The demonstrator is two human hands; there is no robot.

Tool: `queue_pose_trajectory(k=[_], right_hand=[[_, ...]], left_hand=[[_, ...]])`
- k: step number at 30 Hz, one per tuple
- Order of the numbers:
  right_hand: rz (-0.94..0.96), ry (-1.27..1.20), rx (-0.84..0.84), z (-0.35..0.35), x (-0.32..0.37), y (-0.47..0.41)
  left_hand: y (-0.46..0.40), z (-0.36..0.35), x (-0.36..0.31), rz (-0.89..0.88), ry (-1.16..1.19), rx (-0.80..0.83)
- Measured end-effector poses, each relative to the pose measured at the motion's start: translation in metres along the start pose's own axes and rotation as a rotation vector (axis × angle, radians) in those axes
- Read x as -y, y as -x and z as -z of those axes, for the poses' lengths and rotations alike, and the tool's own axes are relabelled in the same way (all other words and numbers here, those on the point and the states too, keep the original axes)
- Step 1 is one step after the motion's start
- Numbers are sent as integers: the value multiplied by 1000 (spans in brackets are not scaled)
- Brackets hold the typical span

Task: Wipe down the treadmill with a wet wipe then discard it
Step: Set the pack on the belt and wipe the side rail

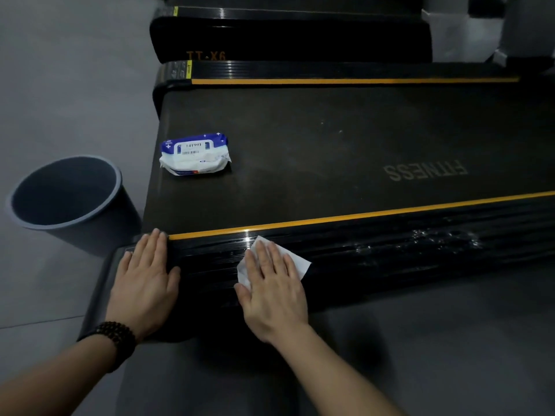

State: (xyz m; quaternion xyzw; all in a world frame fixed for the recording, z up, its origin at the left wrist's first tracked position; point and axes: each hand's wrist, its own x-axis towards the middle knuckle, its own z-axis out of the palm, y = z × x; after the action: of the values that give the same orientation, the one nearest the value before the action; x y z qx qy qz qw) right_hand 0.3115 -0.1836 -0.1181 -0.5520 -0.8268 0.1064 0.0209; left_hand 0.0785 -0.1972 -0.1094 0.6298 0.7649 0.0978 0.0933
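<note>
A black treadmill (330, 139) lies across the view, its belt printed FITNESS and edged with yellow stripes. My right hand (273, 283) presses flat on a white wet wipe (300, 264) spread on the ribbed near side rail (390, 253). My left hand (147, 280), a bead bracelet on its wrist, rests flat with fingers apart on the rail's left end. Wet streaks shine on the rail to the right of the wipe. A blue and white pack of wipes (195, 154) lies on the belt near its left end.
A grey round bin (64, 195) stands open on the floor left of the treadmill, just beyond my left hand. A second treadmill (288, 37) lies behind the first. Grey floor (420, 355) runs along the near side.
</note>
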Motion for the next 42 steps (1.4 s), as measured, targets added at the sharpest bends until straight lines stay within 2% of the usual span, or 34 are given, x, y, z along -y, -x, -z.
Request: queue_pose_trajectory(k=[9,13,16,21,27,33,39,42], right_hand=[[-25,53,-11,-2,3,0],[-29,55,-24,-2,6,-1],[-28,41,-33,-4,6,-1],[13,45,-7,-6,-5,-2],[59,-50,-15,1,-23,-3],[4,-26,-8,20,-83,9],[-134,78,5,43,-180,23],[-194,100,-5,45,-200,25]], left_hand=[[0,3,-3,-29,-41,41],[-6,2,-5,-204,-122,58],[-7,0,-33,-347,-161,62],[1,-22,-92,-293,9,90],[5,-39,-102,-287,-36,75],[5,-40,-104,-287,-120,85],[4,-41,-102,-286,-161,73],[4,-43,-103,-277,-170,73]])
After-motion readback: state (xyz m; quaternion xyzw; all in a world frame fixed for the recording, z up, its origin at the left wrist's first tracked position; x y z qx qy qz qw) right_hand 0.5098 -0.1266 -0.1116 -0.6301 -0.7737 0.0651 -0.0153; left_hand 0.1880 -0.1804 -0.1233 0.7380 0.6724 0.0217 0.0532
